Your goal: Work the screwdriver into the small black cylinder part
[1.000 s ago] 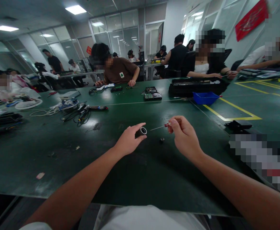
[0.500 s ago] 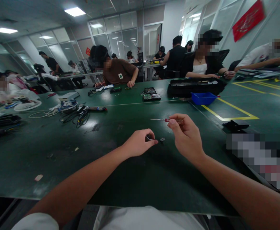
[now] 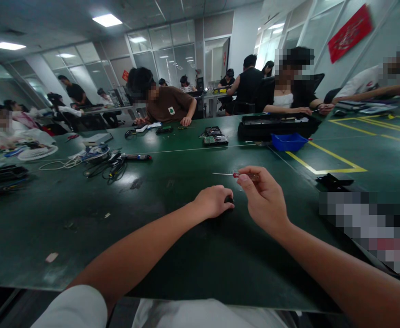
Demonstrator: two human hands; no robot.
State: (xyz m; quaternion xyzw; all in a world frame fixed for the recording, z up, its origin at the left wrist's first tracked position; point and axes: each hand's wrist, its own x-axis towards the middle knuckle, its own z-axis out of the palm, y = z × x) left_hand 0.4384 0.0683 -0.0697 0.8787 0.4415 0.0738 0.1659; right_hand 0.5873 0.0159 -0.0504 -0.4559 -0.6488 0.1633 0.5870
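My right hand (image 3: 266, 196) grips a small screwdriver (image 3: 224, 174) by its reddish, see-through handle. The thin metal shaft points left, above the table. Lower and to the left, my left hand (image 3: 213, 201) rests near the table surface, its fingers curled around a small dark round part (image 3: 229, 199). Only part of that piece shows between thumb and fingertips, so its exact kind cannot be made out. The two hands are apart.
On the green table (image 3: 172, 255), cables (image 3: 113, 166) lie to the left. Opened electronics (image 3: 214, 136), a blue bin (image 3: 289, 142) and a long black casing (image 3: 277, 125) stand farther back. A dark object (image 3: 335, 181) lies at right. Several people sit around.
My left hand has slid right to where a small round part lay on the table; that spot is now covered by the fingers. My right hand keeps the screwdriver almost in place.
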